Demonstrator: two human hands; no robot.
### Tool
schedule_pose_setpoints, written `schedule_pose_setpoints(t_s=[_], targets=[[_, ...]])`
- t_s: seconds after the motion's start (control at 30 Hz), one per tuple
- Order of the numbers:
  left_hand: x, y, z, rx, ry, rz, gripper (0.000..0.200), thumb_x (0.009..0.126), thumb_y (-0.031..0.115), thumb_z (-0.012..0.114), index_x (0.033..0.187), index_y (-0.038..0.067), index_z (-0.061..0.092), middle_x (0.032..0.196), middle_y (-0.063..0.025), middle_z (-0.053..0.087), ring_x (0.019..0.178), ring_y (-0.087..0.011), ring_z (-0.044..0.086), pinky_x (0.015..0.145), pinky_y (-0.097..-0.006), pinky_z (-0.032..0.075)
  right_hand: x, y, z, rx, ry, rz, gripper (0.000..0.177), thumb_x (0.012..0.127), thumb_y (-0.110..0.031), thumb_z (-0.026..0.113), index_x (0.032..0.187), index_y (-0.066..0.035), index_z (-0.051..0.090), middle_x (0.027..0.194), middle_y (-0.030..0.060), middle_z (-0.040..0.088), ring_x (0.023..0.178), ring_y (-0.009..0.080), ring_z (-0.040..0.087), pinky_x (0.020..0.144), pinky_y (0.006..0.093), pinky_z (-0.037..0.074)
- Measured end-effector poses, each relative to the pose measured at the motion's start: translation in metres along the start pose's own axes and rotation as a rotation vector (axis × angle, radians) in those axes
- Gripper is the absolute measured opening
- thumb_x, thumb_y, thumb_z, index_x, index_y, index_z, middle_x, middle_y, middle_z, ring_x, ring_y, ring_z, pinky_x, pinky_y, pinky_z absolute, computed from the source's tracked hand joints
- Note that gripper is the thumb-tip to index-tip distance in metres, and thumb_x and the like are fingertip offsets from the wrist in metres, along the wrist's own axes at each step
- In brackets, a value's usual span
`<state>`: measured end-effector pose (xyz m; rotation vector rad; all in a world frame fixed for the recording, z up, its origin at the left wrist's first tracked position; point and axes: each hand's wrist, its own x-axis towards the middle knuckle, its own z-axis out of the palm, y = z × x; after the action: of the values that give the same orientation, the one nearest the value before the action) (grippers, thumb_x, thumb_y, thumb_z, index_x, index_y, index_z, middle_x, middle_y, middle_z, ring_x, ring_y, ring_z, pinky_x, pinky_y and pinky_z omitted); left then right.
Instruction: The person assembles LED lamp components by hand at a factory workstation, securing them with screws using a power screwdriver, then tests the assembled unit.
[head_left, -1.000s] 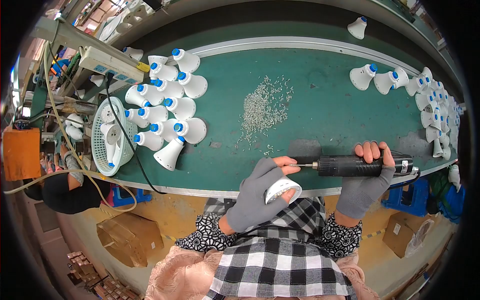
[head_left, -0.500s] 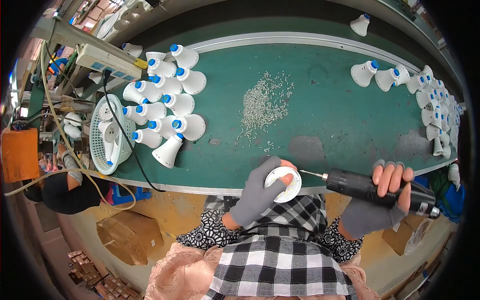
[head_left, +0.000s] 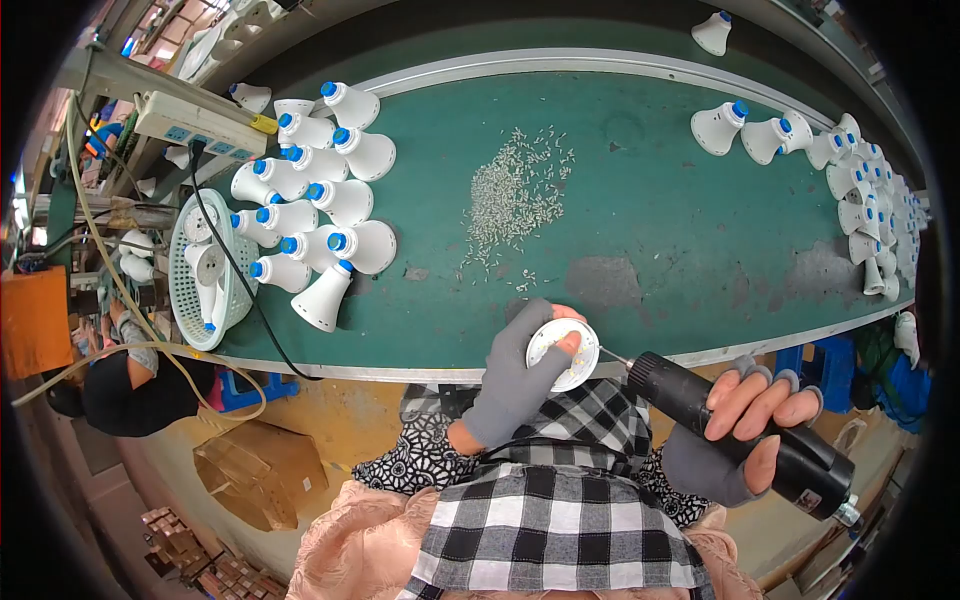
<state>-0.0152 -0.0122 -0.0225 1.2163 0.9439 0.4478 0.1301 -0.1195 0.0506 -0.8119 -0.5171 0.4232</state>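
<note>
Wearing a grey fingerless glove, my left hand [head_left: 522, 372] grips a white round plastic housing [head_left: 566, 368] just over the bench's front edge, thumb pressed inside its open face. My right hand [head_left: 745, 425], gloved the same way, is wrapped round a black power screwdriver [head_left: 690, 393]. The tool's thin bit points left and its tip meets the housing's right rim; whether a screw sits there is too small to tell. Beyond my hands, a pile of small silvery screws [head_left: 512, 195] is spread over the green bench [head_left: 420, 320].
White cone-shaped housings [head_left: 362, 247] with blue caps stand in a group at left; more [head_left: 718, 128] line the right side. A pale green basket [head_left: 185, 300] holds white parts beside a power strip [head_left: 205, 128] with a black cable. Another person [head_left: 120, 385] is at far left.
My right hand has brought the screwdriver left and tilted its rear end down, so the bit now reaches the housing's rim. My left hand keeps its hold. The whole view has shifted slightly.
</note>
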Motion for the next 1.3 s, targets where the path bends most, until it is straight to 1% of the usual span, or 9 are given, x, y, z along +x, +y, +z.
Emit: schedule_pose_setpoints(t_s=[0.3, 0.53, 0.6, 0.8, 1.0, 1.1, 1.17, 1.23, 1.3], targets=[[-0.001, 0.004, 0.002, 0.052, 0.008, 0.016, 0.027, 0.091, 0.025, 0.059, 0.105, 0.002, 0.063, 0.097, -0.0060, 0.061, 0.087, -0.0118, 0.060, 0.076, -0.0258, 0.048, -0.002, -0.001, 0.005, -0.037, -0.046, 0.038, 0.039, 0.085, -0.017, 0.072, 0.101, -0.011, 0.038, 0.078, 0.0051, 0.051, 0.065, 0.0213, 0.057, 0.074, 0.0413, 0.044], [-0.001, 0.003, 0.003, 0.029, 0.004, -0.007, 0.026, 0.090, 0.024, 0.059, 0.104, 0.002, 0.063, 0.095, -0.0068, 0.063, 0.087, -0.0118, 0.060, 0.077, -0.0259, 0.048, 0.000, 0.003, -0.001, -0.021, -0.109, 0.039, 0.039, 0.085, -0.018, 0.073, 0.101, -0.010, 0.038, 0.078, 0.0052, 0.051, 0.066, 0.0213, 0.058, 0.074, 0.0406, 0.044], [-0.001, 0.003, 0.003, 0.046, 0.005, 0.013, 0.026, 0.090, 0.023, 0.059, 0.104, 0.002, 0.063, 0.095, -0.0068, 0.063, 0.087, -0.0119, 0.060, 0.077, -0.0261, 0.048, 0.000, 0.005, -0.002, -0.020, -0.118, 0.026, 0.040, 0.085, -0.018, 0.073, 0.101, -0.010, 0.038, 0.078, 0.0051, 0.051, 0.065, 0.0210, 0.058, 0.075, 0.0403, 0.044], [0.000, 0.006, 0.002, 0.044, -0.008, 0.019, 0.026, 0.090, 0.023, 0.059, 0.104, 0.002, 0.063, 0.097, -0.0068, 0.062, 0.087, -0.0122, 0.060, 0.078, -0.0265, 0.048, 0.001, 0.005, 0.003, -0.040, -0.097, 0.059, 0.040, 0.084, -0.019, 0.074, 0.100, -0.010, 0.038, 0.078, 0.0050, 0.052, 0.065, 0.0201, 0.060, 0.075, 0.0389, 0.046], [-0.001, 0.002, 0.001, 0.030, -0.022, 0.029, 0.024, 0.090, 0.022, 0.059, 0.104, 0.002, 0.062, 0.098, -0.0068, 0.062, 0.089, -0.0120, 0.059, 0.078, -0.0266, 0.048, 0.009, 0.005, 0.005, -0.026, -0.162, 0.091, 0.037, 0.082, -0.014, 0.073, 0.097, -0.011, 0.040, 0.076, 0.0043, 0.053, 0.064, 0.0188, 0.059, 0.074, 0.0387, 0.046], [-0.001, 0.005, 0.001, 0.035, -0.027, 0.027, 0.024, 0.091, 0.022, 0.059, 0.104, 0.002, 0.062, 0.098, -0.0067, 0.062, 0.089, -0.0118, 0.059, 0.078, -0.0266, 0.048, 0.012, 0.003, 0.004, -0.071, -0.233, 0.123, 0.035, 0.081, -0.013, 0.072, 0.096, -0.011, 0.040, 0.076, 0.0035, 0.053, 0.063, 0.0176, 0.058, 0.073, 0.0381, 0.046], [-0.001, 0.005, 0.002, 0.035, -0.032, 0.028, 0.023, 0.091, 0.022, 0.059, 0.103, 0.002, 0.062, 0.098, -0.0066, 0.061, 0.089, -0.0117, 0.059, 0.078, -0.0266, 0.048, 0.012, 0.000, 0.011, -0.091, -0.208, 0.166, 0.034, 0.082, -0.012, 0.072, 0.096, -0.011, 0.040, 0.075, 0.0031, 0.054, 0.063, 0.0172, 0.057, 0.073, 0.0374, 0.046], [-0.001, 0.003, 0.003, 0.031, -0.037, 0.035, 0.023, 0.090, 0.021, 0.059, 0.103, 0.002, 0.062, 0.098, -0.0065, 0.061, 0.089, -0.0116, 0.059, 0.078, -0.0265, 0.047, 0.013, 0.002, 0.011, -0.088, -0.234, 0.172, 0.034, 0.081, -0.011, 0.071, 0.095, -0.011, 0.040, 0.074, 0.0028, 0.054, 0.062, 0.0171, 0.056, 0.071, 0.0372, 0.046], [-0.001, 0.002, 0.002, 0.027, -0.043, 0.020, 0.023, 0.090, 0.021, 0.059, 0.103, 0.002, 0.062, 0.097, -0.0063, 0.061, 0.089, -0.0114, 0.058, 0.078, -0.0263, 0.047, 0.015, 0.009, 0.005, -0.064, -0.311, 0.137, 0.034, 0.081, -0.010, 0.071, 0.095, -0.011, 0.040, 0.073, 0.0027, 0.054, 0.062, 0.0173, 0.056, 0.070, 0.0372, 0.045]])
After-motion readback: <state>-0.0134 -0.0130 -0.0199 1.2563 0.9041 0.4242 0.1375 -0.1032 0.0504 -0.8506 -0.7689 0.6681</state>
